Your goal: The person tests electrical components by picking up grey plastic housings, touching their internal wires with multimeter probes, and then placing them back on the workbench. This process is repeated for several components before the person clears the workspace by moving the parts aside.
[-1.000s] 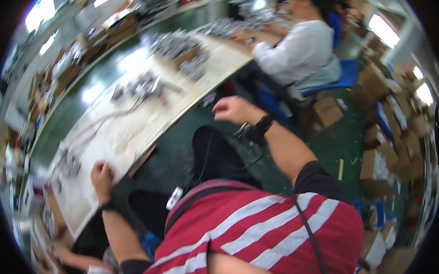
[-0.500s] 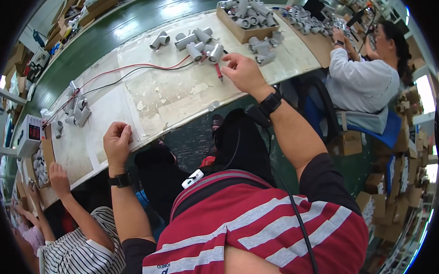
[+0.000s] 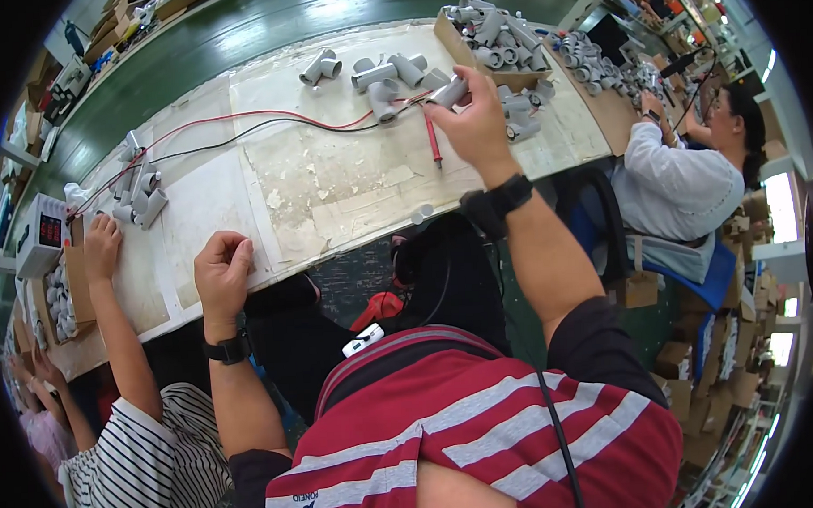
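Note:
My right hand [image 3: 480, 117] reaches over the far part of the table, thumb and fingers closed around a short grey cylindrical plastic part [image 3: 448, 94]. Beside that hand a red test probe [image 3: 434, 144] lies on the tabletop. Just left of the held part are several more grey cylindrical parts [image 3: 383, 102], some with T-shaped joints. My left hand [image 3: 224, 276] rests curled at the table's front edge, thumb against the fingers, and no object shows in it. Red and black wires [image 3: 267, 116] run from the left towards the probe.
A cardboard box [image 3: 457, 46] heaped with grey parts stands at the far right. At the left are a meter with a red display [image 3: 43, 233] and a cluster of grey parts [image 3: 142, 196]. Co-workers sit on both sides; one person's hand [image 3: 102, 242] lies near the meter.
My right hand has closed on a grey part and shifted slightly. My left hand stays at the edge. The left co-worker's hand has moved farther onto the table. The whole view has shifted a little.

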The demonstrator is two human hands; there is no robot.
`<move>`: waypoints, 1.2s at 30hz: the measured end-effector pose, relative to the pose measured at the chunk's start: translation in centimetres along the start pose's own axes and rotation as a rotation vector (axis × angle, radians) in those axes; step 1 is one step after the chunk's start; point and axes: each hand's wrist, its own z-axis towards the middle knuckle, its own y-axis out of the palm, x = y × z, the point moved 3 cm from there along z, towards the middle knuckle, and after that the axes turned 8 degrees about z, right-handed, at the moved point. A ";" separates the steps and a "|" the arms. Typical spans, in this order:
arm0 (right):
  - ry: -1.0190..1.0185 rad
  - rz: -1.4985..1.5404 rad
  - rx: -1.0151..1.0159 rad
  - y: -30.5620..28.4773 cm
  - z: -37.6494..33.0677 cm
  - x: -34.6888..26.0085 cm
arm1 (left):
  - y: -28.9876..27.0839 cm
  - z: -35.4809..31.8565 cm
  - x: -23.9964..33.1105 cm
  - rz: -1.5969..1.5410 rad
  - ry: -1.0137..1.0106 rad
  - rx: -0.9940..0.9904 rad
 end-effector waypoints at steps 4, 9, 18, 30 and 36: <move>-0.043 0.293 -0.208 2.9 -5.7 -4.0 | 0.0 0.2 0.2 -0.002 -0.008 -0.023; -0.264 0.196 -0.422 6.3 -8.7 -6.6 | 0.5 0.4 0.3 0.079 0.018 -0.011; -0.033 -0.236 -0.190 -1.0 -2.6 1.2 | 1.5 0.5 1.0 0.152 -0.052 0.089; 0.446 -0.187 -0.511 -0.8 2.0 1.2 | 11.9 3.0 10.8 0.650 0.378 -0.109; 0.314 -0.321 -0.594 1.7 2.6 1.9 | 10.4 4.7 9.7 0.669 0.432 -0.171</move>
